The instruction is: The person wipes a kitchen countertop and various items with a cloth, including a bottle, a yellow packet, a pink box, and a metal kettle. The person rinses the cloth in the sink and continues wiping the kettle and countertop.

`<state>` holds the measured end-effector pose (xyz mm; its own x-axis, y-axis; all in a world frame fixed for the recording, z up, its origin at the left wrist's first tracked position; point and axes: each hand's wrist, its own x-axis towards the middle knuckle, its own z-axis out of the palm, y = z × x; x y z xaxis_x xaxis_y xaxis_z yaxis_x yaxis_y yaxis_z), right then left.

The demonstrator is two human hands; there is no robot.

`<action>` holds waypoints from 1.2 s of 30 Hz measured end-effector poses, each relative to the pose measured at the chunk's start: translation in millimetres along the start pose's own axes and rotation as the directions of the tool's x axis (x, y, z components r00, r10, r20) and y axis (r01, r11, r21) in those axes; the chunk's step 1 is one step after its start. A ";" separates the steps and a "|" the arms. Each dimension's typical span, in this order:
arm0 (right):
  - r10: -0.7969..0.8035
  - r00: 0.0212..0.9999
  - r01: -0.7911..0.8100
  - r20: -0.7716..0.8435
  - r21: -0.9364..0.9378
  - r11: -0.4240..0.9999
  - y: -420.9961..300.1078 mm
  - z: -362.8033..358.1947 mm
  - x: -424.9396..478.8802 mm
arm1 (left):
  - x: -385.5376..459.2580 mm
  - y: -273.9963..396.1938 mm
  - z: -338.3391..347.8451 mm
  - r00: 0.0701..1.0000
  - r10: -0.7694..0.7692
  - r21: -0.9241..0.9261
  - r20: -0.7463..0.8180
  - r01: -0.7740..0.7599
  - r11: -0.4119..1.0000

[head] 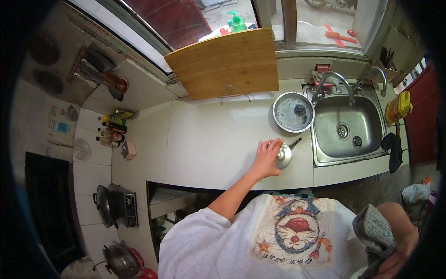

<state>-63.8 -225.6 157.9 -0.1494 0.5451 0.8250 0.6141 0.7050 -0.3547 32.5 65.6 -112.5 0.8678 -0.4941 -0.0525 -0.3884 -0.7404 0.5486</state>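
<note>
My left hand (268, 158) reaches over the countertop and grips a small round metal vessel (286, 157) by its side. A short dark handle or spout (295, 143) sticks out from it towards the sink; which one it is I cannot tell. Just beyond stands a steel basin (293, 111) of sudsy water, with a dark scouring pad (300, 110) in it. At the lower right, beside my body, my right hand (399, 259) holds a grey cloth (378, 226). Part of that hand falls into the dark rim of the view.
A steel sink (348, 153) with a curved faucet (332, 78) lies right of the basin. A wooden cutting board (226, 64) leans at the window in a wire stand. Bottles (113, 127), a gas stove (126, 205) and a pot (122, 259) line the left side.
</note>
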 end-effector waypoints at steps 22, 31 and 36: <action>0.578 -0.519 -0.556 -0.630 0.762 0.331 179.9 84.8 -134.9 | -4.3 -0.5 30.5 0.839 -0.484 -0.155 -0.250 0.459 0.875; 0.577 0.233 -0.961 -0.783 -0.277 0.012 286.0 107.0 -171.5 | -6.8 -21.7 29.2 0.903 -0.335 -0.140 -0.269 0.307 0.941; 0.570 0.261 -0.954 -0.779 -0.300 0.026 313.0 91.2 -171.7 | -7.7 -18.3 21.3 0.898 -0.354 -0.195 -0.260 0.310 0.930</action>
<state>83.3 -57.1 -134.9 0.9150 0.1909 0.3554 0.3909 -0.6375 -0.6639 26.4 73.4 -139.9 0.9977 -0.0629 -0.0243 -0.0315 -0.7535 0.6567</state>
